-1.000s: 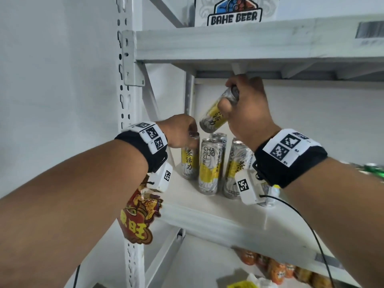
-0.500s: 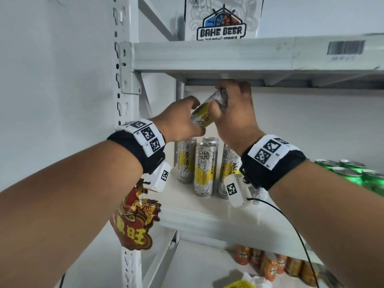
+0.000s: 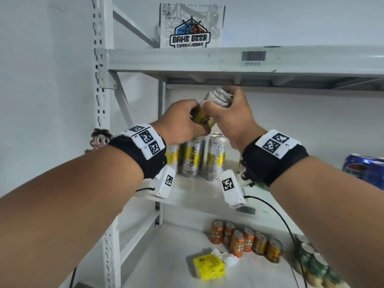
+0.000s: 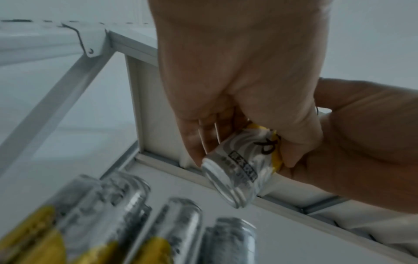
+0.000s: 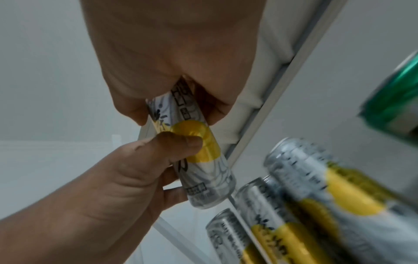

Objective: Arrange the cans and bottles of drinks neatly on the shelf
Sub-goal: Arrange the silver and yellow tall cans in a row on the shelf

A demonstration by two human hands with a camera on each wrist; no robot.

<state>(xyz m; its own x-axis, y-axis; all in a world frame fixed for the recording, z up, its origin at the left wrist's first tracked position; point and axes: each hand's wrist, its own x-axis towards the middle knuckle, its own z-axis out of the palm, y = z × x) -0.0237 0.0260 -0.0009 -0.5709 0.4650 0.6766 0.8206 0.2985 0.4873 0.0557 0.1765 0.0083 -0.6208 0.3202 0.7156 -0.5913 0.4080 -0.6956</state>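
- Above the middle shelf [image 3: 199, 196], just under the upper shelf [image 3: 207, 59], a slim yellow-and-silver can [image 3: 204, 117] was held tilted in the air, top end up and toward the right, clear of the cans standing below.
- Right hand [image 3: 234, 117] had its fingers [image 3: 232, 94] curled over the can's top end; left hand [image 3: 182, 123] gripped the lower body, thumb [image 5: 181, 142] pressed on the yellow patch. Both hands were closed on the same can.
- Below it, a group of matching cans [image 3: 193, 159] stood upright on the middle shelf, close together.
- Handling, as a judgement: the can looked rigid, smooth and a little slick, with thin walls that could dent under a hard squeeze; whether full or empty could not be told. The mid-body seemed the safest hold, wrapped rather than pinched, keeping the base free to set it down flat. Being tall and narrow, it would tip easily against its neighbours.
- Writing: the cans carried black Chinese characters down the side; a letter row on the held can in the right wrist view was partly hidden and not readable.
- Carton [image 3: 192, 26] on the upper shelf read "BAHE BEER" with a ship's-wheel emblem.
- Orange cans [image 3: 245, 242] stood on the lowest shelf, labels too small to read.
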